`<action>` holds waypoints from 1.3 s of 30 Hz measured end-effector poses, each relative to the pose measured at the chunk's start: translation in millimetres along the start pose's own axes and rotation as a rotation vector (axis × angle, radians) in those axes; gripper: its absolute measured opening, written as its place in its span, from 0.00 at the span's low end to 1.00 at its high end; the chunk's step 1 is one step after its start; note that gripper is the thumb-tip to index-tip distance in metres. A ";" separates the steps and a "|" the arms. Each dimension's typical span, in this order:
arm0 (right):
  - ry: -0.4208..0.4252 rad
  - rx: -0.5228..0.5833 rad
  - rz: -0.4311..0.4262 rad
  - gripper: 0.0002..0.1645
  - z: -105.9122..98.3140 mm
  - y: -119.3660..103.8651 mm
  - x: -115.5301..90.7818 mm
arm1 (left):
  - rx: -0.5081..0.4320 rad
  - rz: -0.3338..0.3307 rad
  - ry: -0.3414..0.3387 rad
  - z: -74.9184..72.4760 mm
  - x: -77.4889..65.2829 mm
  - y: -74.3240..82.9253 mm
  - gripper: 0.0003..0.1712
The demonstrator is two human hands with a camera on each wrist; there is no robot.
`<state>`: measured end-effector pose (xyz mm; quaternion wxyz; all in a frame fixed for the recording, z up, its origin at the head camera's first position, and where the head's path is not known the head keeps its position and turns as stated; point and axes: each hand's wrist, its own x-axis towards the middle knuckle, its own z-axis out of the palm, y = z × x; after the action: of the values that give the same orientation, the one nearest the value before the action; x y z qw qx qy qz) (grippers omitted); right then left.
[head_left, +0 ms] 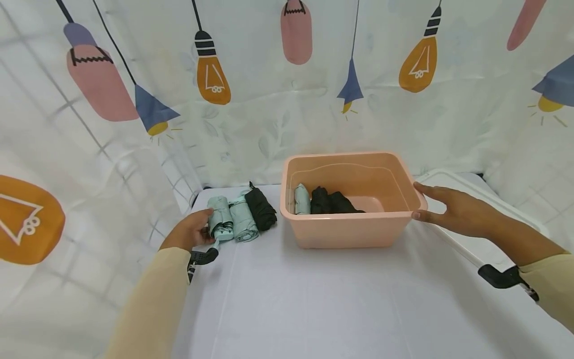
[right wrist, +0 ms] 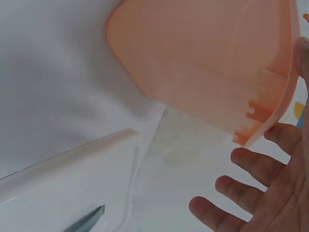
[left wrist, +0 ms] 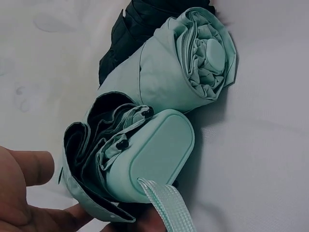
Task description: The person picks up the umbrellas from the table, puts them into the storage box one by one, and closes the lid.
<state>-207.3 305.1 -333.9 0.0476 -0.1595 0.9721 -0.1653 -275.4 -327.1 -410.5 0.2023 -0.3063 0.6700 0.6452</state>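
In the head view my left hand [head_left: 190, 230] is at the leftmost light green folding umbrella [head_left: 220, 218]. Some of its fingers reach under that umbrella in the left wrist view, while one digit stands just apart from its fabric. A strap hangs from the handle [left wrist: 159, 154]. Beside it lie a second light green umbrella [head_left: 244, 219] and a black umbrella [head_left: 261, 208]. My right hand [head_left: 464, 210] touches the right rim of a peach plastic basin [head_left: 341, 232] with spread, mostly straight fingers. Inside the basin are a light green rolled umbrella [head_left: 302, 199] and black folded bundles [head_left: 334, 202].
A white plastic lid or tray [head_left: 475, 209] lies at the right, partly behind my right arm. The white table [head_left: 314, 299] is enclosed by a curtain [head_left: 269, 114] printed with lamps, at the back and sides.
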 end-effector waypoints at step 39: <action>-0.004 -0.011 0.002 0.56 -0.4 0.3 0.6 | -0.005 0.074 -0.257 -12.1 -6.9 -1.6 0.49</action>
<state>-208.0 305.4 -333.6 0.0487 -0.1593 0.9730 -0.1597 -267.9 -338.0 -406.1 0.2617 -0.1967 0.6479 0.6878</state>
